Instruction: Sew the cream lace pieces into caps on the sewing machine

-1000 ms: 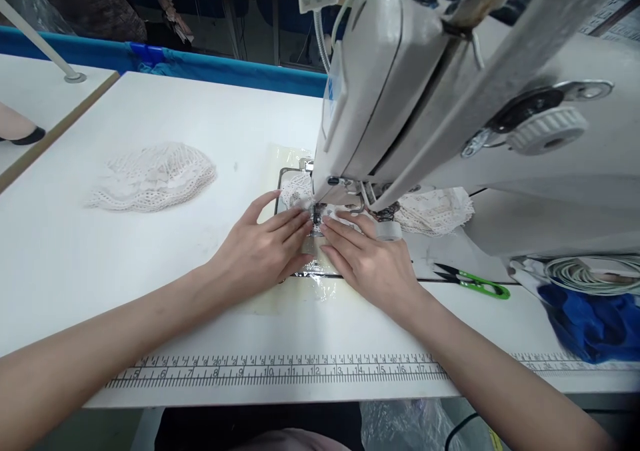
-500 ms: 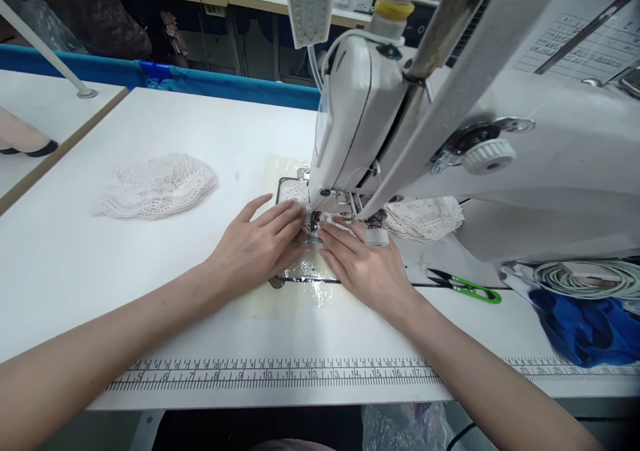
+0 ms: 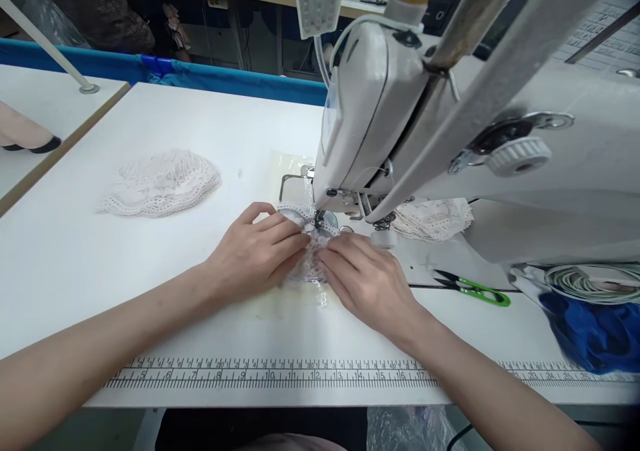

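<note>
My left hand [image 3: 255,254] and my right hand [image 3: 367,278] lie side by side in front of the needle of a white sewing machine [image 3: 400,118]. Both press and pinch a small white lace piece [image 3: 307,221] that lies on the needle plate under the presser foot. The fingers of both hands are curled together on the lace, fingertips nearly touching. A small white ring-like cap sits on my right thumb [image 3: 384,239].
A heap of white lace [image 3: 163,181] lies at the left of the white table [image 3: 100,264]. More lace [image 3: 433,218] sits behind the machine arm. Green thread snips [image 3: 473,290] lie to the right, with blue cloth [image 3: 595,331] and a coiled cable [image 3: 590,281] beyond. A printed ruler [image 3: 280,374] runs along the front edge.
Both hands have drawn back a little toward me and their fingers have curled from flat to pinching the lace. The view has shifted slightly.
</note>
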The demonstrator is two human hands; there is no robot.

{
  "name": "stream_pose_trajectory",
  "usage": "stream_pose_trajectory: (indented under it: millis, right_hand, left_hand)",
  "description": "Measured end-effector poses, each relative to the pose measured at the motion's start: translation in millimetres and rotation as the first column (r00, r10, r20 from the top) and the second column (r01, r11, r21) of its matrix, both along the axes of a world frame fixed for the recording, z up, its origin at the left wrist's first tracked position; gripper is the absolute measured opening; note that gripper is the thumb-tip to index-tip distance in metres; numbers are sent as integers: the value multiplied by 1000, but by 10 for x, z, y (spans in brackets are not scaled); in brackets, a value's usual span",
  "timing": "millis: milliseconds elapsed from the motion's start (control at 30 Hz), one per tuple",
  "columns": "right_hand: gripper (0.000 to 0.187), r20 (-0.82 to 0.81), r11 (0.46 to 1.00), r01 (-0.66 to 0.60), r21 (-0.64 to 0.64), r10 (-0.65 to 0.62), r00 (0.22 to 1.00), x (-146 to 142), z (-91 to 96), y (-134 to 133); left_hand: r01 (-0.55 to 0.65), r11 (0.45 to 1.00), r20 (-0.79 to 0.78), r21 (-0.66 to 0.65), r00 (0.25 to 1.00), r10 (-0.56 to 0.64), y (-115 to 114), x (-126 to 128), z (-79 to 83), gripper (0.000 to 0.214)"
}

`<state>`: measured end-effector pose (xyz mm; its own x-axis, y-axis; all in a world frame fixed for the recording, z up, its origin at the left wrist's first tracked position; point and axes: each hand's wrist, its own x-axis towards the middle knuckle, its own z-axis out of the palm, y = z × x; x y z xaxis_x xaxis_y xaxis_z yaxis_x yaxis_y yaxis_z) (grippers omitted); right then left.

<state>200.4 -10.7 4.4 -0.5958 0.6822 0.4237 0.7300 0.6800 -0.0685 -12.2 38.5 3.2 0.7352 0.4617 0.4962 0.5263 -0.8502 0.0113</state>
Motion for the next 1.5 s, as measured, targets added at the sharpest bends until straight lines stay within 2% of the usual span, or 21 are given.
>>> stream_pose_trajectory:
  millis: [67,200,400,533,767,1100,1267,1400,1500]
  right_hand:
    - [18,-14,999,41,14,-41,999,6,-10,-2]
    - [23,-1,998,63,-13,-63,998,12,-16,-14]
    - [23,68,989,146,-14,-145,987,47,-58,43]
    - [35,114,980,194,35,-197,974,93,-93,87]
    - [34,188,972,224,70,-233,954,116,-96,105]
    - [38,209,972,226,58,-233,950,122,-95,109]
    - [36,175,975,197,103,-213,961,122,-109,128]
    - [30,111,982,117,149,-134,985,136,-104,117]
    - [19,47,987,24,157,-32,998,150,-68,73]
  left_hand:
    - [6,999,8,-47,1000,-5,-6,9,-12,19]
    - [18,995,-9,-98,1000,-19,-18,39,-25,24]
    - [6,1000,-71,-27,997,-8,-60,80,-51,29]
    - [-16,1000,-112,25,994,18,-110,74,-59,35]
    - [-10,999,-150,36,989,15,-95,49,-42,37]
    - [-22,1000,-146,22,989,25,-88,49,-36,39]
    - [-21,1000,-142,18,990,23,-63,51,-57,40]
    - [-36,999,-131,41,991,41,-74,51,-69,38]
    - [30,997,-85,76,996,-23,-121,35,-55,34]
